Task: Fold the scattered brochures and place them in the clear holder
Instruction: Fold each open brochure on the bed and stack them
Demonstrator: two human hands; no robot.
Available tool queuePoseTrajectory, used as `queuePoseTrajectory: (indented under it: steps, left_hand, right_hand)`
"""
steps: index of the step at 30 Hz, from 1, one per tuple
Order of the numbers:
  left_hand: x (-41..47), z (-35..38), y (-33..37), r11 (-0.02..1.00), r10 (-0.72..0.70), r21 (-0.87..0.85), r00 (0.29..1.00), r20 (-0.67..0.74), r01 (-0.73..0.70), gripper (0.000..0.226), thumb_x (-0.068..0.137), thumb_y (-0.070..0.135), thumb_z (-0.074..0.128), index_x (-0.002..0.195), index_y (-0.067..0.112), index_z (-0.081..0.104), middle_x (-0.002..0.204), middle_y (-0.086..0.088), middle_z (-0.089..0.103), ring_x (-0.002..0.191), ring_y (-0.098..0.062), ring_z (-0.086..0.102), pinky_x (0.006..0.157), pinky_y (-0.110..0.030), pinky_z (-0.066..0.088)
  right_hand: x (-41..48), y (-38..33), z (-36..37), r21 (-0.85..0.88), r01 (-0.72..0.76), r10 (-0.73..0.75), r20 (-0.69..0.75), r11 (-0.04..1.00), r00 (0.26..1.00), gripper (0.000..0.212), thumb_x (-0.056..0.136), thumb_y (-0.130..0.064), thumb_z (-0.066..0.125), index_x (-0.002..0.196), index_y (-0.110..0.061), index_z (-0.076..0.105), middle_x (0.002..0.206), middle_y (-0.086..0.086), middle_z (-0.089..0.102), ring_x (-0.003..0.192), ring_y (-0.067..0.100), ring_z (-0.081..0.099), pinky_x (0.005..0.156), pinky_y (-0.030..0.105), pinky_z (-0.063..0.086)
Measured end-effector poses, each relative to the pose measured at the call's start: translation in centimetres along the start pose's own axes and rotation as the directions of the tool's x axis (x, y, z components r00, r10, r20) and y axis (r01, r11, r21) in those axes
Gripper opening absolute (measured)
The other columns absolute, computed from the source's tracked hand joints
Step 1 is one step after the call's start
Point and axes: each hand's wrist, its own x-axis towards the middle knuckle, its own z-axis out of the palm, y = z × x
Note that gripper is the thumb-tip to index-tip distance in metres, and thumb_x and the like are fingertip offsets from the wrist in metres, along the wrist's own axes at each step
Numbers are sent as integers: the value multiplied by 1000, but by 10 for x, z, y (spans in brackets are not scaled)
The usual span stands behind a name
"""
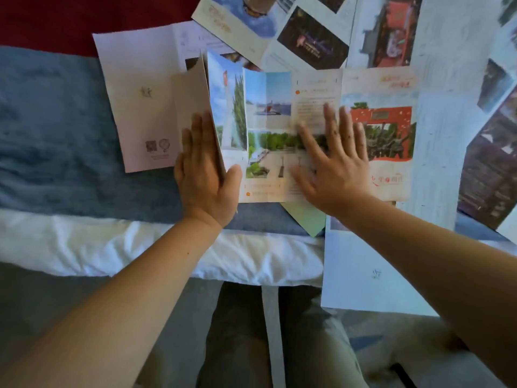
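A: Nearest us, we're looking down at grey trousers (240, 345), then the bed's white sheet (112, 247). A big pale sheet (363, 275) is hanging over its edge on the right.

B: Next we're tagging the blue blanket (56, 135). A green paper (305, 219) is poking out from under the open brochure (268, 152).

A: Hands?

B: We're noting the left hand (204, 175) with straight fingers flat against the back of the brochure's raised left panel (226, 107), thumb lying on the printed side. The right hand (335, 163) is spread flat, pressing on the brochure's middle panels, gripping nothing. Its fingers are blurring.

A: So the brochure is lying on the blanket between both hands, left panel standing up, the rest flat.

B: Yes. Behind it on the left, we're marking a pale leaflet (140, 107). Farther back, more unfolded brochures are overlapping, one with a dark photo (313, 40). A red cover (84, 15) is showing at the far left.
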Motion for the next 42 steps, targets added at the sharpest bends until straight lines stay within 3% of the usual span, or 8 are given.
queuePoseTrajectory:
  steps: [2, 6, 11, 17, 21, 26, 34, 42]
  left_hand:
    - [-3, 3, -2, 999, 6, 44, 999, 36, -8, 88, 82, 46, 34, 163, 17, 16, 170, -6, 16, 157, -30, 10, 123, -51, 14]
    - [-7, 10, 1, 997, 25, 66, 998, 66, -29, 87, 83, 50, 30, 162, 19, 14, 170, -7, 15, 158, -30, 7, 123, -52, 12]
    - [-9, 22, 26, 994, 111, -25, 993, 41, -110, 85, 86, 42, 36, 160, 2, 21, 168, -15, 21, 157, -32, 15, 122, -56, 18]
    - [-13, 38, 57, 956, 282, -90, 959, 10, -280, 77, 90, 29, 42, 153, -13, 25, 162, -30, 24, 153, -42, 24, 119, -61, 26]
    - [-19, 50, 71, 959, 279, -62, 959, 51, -275, 79, 90, 34, 39, 154, -10, 24, 163, -28, 22, 154, -41, 19, 122, -58, 22]
    - [-23, 63, 78, 959, 284, -11, 953, 102, -285, 80, 90, 35, 42, 157, -3, 23, 166, -24, 18, 156, -38, 14, 123, -59, 17]
    - [-28, 90, 94, 964, 242, 75, 960, 142, -254, 86, 86, 49, 41, 162, 19, 17, 171, -12, 8, 158, -33, 3, 123, -62, 7]
    - [-30, 119, 108, 940, 172, 275, 978, 120, -199, 87, 86, 51, 44, 164, 27, 12, 172, -8, 1, 157, -38, -8, 121, -65, -9]
  right_hand:
    - [-13, 15, 3, 1, -109, 109, -11, 994, 994, 78, 100, -74, 26, 165, -38, 3, 172, 16, -6, 159, 36, -4, 128, 54, 6]
    - [-21, 32, 9, 23, -41, 41, -1, 999, 999, 75, 102, -73, 22, 165, -39, -1, 173, 13, -9, 160, 32, -7, 129, 51, 4]
    - [-17, 29, 15, 21, -61, 61, -16, 998, 998, 71, 106, -65, 21, 166, -34, 0, 172, 16, -9, 159, 33, -10, 128, 48, -5]
    - [-16, 32, 7, 103, -56, 65, -86, 993, 994, 62, 108, -44, 30, 166, -27, 15, 173, 13, 6, 160, 32, 4, 129, 48, 6]
    - [-11, 67, -9, 89, 30, -15, -165, 996, 986, 59, 105, -39, 36, 162, -24, 31, 169, 6, 26, 156, 31, 23, 122, 49, 22]
    - [-30, 98, -4, -46, -94, 89, -100, 995, 991, 72, 103, -71, 19, 165, -38, 5, 171, 23, -3, 158, 41, -2, 127, 59, 7]
    - [-29, 107, 12, 161, -62, 103, -263, 985, 959, 64, 110, -35, 25, 163, -2, 16, 171, 18, 14, 159, 33, 10, 130, 46, 5]
    - [-26, 108, 24, 154, -31, 86, -366, 988, 926, 63, 108, -30, 30, 161, 3, 22, 169, 22, 20, 158, 37, 16, 129, 49, 9]
